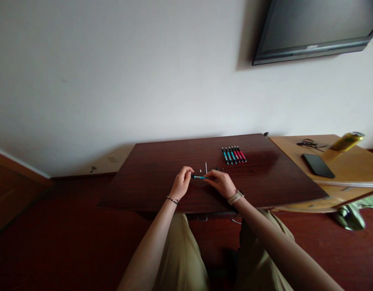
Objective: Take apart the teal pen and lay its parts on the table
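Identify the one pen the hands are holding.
The blue pen between the left hand and right hand; the other pens lie side by side on the table.

The surface looks like smooth, softly glossy wood, the held pen smooth plastic, the trousers matt cloth, the wall matt.

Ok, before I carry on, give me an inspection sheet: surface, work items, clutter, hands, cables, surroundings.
Surface: dark reddish-brown wood-grained table; pale wooden desk at its right.
Work items: slim blue-and-black pen, held; row of blue and pink pens with black ends beyond; thin white rod, small white piece, small dark pieces nearby.
Clutter: flat black phone and yellow cylindrical can on the desk.
Hands: left hand pinches the pen's black end, right hand holds its blue end.
Cables: tangled thin black cable on the desk.
Surroundings: plain white wall; black flat television mounted above.
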Demonstrator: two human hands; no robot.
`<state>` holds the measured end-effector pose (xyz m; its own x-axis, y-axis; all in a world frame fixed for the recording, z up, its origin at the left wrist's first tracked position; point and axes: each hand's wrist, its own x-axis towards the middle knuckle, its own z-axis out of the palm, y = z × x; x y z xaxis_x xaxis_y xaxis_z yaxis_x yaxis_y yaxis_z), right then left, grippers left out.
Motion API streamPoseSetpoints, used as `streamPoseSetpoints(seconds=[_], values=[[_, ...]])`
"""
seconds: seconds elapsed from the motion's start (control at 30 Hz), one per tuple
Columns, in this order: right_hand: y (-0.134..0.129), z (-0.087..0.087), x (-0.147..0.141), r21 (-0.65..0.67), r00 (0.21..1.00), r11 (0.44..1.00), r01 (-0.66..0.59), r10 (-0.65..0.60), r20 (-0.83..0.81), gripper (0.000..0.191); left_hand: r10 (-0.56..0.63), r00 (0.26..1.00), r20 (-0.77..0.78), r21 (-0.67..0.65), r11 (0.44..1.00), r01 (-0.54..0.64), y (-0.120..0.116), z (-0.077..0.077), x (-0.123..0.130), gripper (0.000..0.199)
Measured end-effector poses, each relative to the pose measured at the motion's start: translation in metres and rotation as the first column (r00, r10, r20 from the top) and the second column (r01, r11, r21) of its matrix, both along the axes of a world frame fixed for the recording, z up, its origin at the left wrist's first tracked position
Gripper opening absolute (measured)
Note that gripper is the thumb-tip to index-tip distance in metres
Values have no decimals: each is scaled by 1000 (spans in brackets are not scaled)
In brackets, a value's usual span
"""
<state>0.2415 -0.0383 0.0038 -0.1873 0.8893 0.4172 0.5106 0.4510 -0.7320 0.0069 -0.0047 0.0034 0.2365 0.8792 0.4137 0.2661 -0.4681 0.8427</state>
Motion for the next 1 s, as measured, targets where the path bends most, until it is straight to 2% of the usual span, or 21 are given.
streamPoseSetpoints(seconds=[0.13,0.3,0.4,0.6,0.67,0.83,1.0], values=[[0,1,0,-88,1000,996,-25,24,-15,27,-4,999,51,-50,999,6,-2,4,2,22],[1,2,1,-153,998,988,-32,22,-64,36,60,997,-38,25,998,-59,-2,6,3,26],[0,1,2,-171,994,985,-40,22,-103,38,37,997,-68,9,999,-36,-2,6,3,36],[1,-2,2,-229,977,962,-145,104,-184,36,18,994,-106,-18,1000,-20,-1,1,0,46],[2,-4,2,-222,977,964,-143,102,-188,35,26,992,-126,-17,999,-29,-1,0,-1,46],[2,-5,3,-110,991,990,-83,70,-117,28,45,989,-140,-28,998,-50,0,-1,-2,48],[1,-2,2,-62,997,997,-34,30,-69,25,39,995,-92,-124,991,-50,1,1,-1,51]])
